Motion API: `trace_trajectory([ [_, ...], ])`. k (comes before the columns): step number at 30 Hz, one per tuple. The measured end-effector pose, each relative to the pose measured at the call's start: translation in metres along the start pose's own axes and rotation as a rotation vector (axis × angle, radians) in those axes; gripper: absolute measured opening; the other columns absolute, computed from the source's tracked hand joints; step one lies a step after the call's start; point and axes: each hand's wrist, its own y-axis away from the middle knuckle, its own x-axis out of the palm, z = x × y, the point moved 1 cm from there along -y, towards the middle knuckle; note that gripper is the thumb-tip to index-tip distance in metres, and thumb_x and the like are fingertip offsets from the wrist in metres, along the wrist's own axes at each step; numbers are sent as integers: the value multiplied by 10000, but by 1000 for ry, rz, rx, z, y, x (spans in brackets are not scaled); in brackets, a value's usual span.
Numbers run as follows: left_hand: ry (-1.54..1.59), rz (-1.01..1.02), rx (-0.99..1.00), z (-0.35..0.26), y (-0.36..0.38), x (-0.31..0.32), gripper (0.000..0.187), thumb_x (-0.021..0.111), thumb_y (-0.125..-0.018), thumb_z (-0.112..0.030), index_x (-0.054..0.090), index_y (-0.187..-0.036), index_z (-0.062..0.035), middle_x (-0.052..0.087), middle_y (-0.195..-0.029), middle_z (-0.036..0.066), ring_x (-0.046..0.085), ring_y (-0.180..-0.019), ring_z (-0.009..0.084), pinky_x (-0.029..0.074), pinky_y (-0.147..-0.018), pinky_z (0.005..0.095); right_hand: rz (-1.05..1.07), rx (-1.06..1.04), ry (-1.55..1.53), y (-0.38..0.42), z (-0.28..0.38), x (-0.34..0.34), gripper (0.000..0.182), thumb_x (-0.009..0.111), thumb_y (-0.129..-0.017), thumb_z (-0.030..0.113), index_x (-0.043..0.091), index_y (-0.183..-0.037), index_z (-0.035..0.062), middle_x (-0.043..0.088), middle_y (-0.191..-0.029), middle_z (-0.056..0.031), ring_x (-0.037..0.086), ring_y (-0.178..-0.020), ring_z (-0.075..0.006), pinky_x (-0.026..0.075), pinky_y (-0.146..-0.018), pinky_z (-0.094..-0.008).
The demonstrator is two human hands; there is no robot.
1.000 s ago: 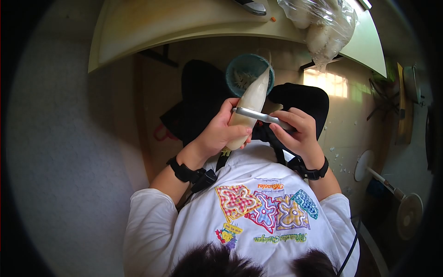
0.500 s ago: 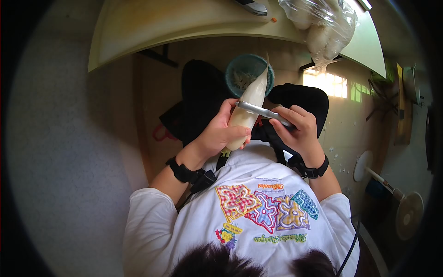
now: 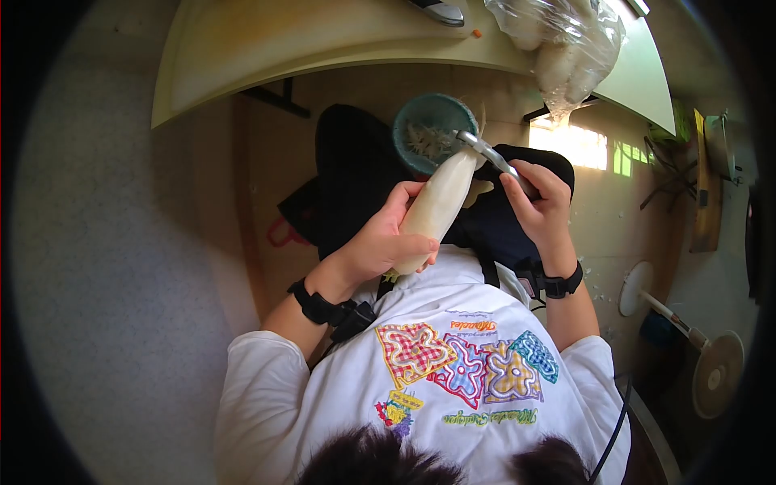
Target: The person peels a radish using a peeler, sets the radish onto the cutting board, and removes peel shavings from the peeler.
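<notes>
A long white radish [image 3: 440, 196] slants up and to the right in front of my lap. My left hand [image 3: 384, 241] is wrapped round its thick lower end, with the thumb across it. Between its thumb and fingers, my right hand [image 3: 540, 202] grips a grey metal peeler [image 3: 495, 155]. The peeler's head lies at the narrow far end of the radish. Just beyond, between my knees, stands a teal bin [image 3: 402, 129] with pale peelings [image 3: 428, 141] inside.
A pale table [image 3: 323, 36] spans the top, bearing a clear plastic bag of white radishes [image 3: 566, 65], a dark-and-silver tool [image 3: 443, 11] and a small orange piece [image 3: 477, 33]. A white fan [image 3: 718, 373] stands at the right. White scraps dot the floor.
My right hand has carried the peeler from the middle of the radish up to its far tip. The radish has shifted slightly in my left hand, which still holds it.
</notes>
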Motion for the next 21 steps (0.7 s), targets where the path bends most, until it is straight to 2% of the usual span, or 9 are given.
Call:
trace_trajectory([
  [4,-5,-2,-3,0,3,0,666,690,-824,-75,273,-1344,-69,526,-1071,121,625,-741,190,525,-592,321,-47,13,3,0,-4,3,179,767,-830,104,701,-944,-17,614,-683,-71,530,-582,-125,414,-552,-250],
  [7,-27,33,31,2,5,-3,668,695,-824,-83,273,-1342,-67,527,-1067,121,629,-750,192,525,-596,323,-100,153,36,-3,-25,-3,222,768,-844,125,703,-989,-29,625,-689,-60,508,-606,-75,393,-551,-224],
  [10,-35,16,34,-7,4,1,677,700,-819,-85,273,-1343,-70,526,-1072,124,634,-759,201,527,-600,327,-93,302,-151,0,-53,-1,225,698,-922,165,699,-999,-47,613,-700,16,483,-607,-51,376,-549,-205],
  [11,-35,12,37,-8,4,1,677,700,-819,-85,273,-1343,-70,526,-1072,124,634,-759,201,527,-600,327,-89,300,-153,2,-57,1,225,698,-922,165,699,-999,-47,613,-700,16,483,-607,-51,376,-549,-205],
  [13,-21,-4,61,-8,1,0,694,700,-813,-79,269,-1357,-72,523,-1076,130,637,-768,211,529,-602,330,7,473,-332,4,-63,2,262,652,-964,218,701,-977,-40,546,-660,56,438,-576,-33,330,-520,-201],
  [14,-20,-2,60,-8,-1,1,694,700,-813,-79,269,-1357,-72,523,-1076,130,637,-768,211,529,-602,330,5,474,-330,5,-62,0,262,652,-964,218,701,-977,-40,546,-660,56,438,-576,-33,330,-520,-201],
  [16,-31,6,75,-9,-1,1,715,680,-824,-104,248,-1392,-71,520,-1091,142,642,-799,226,536,-614,333,65,547,-388,6,-53,0,294,621,-986,257,698,-945,-24,465,-616,72,383,-548,-16,269,-492,-202],
  [19,135,47,77,-4,-2,-5,728,657,-838,-143,227,-1421,-69,517,-1109,152,646,-836,239,542,-624,335,88,604,-451,5,-42,0,301,610,-993,265,688,-916,-15,409,-600,86,336,-530,-9,219,-478,-212],
  [21,98,56,82,-1,-3,-8,726,643,-849,-164,220,-1433,-78,502,-1152,157,644,-877,253,569,-658,355,25,537,-500,8,-40,-1,290,584,-1007,251,674,-958,-20,414,-609,87,323,-531,-7,218,-479,-205],
])
